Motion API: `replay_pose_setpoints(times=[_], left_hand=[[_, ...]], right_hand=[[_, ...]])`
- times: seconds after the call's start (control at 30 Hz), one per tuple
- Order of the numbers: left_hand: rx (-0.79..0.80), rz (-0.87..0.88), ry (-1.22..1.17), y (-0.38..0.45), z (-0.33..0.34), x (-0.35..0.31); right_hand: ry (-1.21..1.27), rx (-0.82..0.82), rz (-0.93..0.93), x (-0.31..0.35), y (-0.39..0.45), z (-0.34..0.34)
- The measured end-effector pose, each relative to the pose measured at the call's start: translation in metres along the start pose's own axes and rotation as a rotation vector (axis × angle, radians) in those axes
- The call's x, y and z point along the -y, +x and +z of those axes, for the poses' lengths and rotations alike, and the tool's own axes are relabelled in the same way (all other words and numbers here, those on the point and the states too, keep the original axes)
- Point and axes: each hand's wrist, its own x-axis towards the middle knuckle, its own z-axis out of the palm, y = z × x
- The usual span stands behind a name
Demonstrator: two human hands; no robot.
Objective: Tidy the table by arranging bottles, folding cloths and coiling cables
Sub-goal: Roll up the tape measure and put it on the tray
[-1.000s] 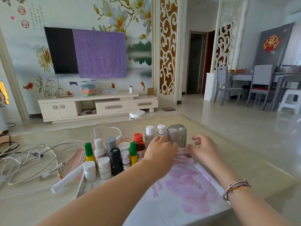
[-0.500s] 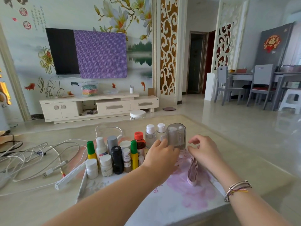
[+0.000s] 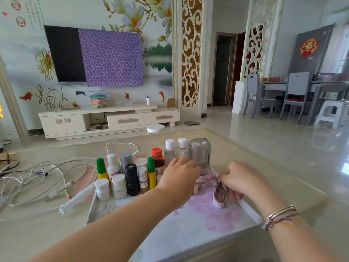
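Several bottles (image 3: 132, 176) stand grouped on a white floral tray (image 3: 198, 229) on the table. A pink measuring tape (image 3: 219, 193) lies looped on the tray's right part. My right hand (image 3: 243, 178) pinches the tape's loops from above. My left hand (image 3: 179, 176) reaches over the tray with fingers curled onto the tape's left end, just in front of a clear grey case (image 3: 200, 154). Its fingertips are hidden behind the hand. White cables (image 3: 37, 176) lie tangled at the table's left.
A white flat bar (image 3: 77, 199) leans against the tray's left edge. The table's right edge (image 3: 283, 178) runs close to my right hand. Beyond the table stand a TV cabinet (image 3: 109, 121), a small white stool (image 3: 155, 128) and dining chairs (image 3: 296, 95).
The tape has been gathered from a flat heap into hanging loops under my right hand, which moved slightly down and right. My left hand stays near the grey case.
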Motion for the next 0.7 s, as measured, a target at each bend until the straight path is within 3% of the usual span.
replay_pose_setpoints(times=[0.13,0.37,0.7], left_hand=[[0.038,-0.027,-0.047,-0.001,-0.001,-0.002],[0.076,-0.041,-0.132,-0.004,-0.005,0.005],[0.117,-0.018,-0.125,-0.006,0.000,0.000]], right_hand=[[0.290,0.226,-0.083,0.012,-0.008,0.012],[0.468,0.274,-0.135,0.026,0.009,0.020],[0.500,0.324,-0.121,0.020,0.007,0.025]])
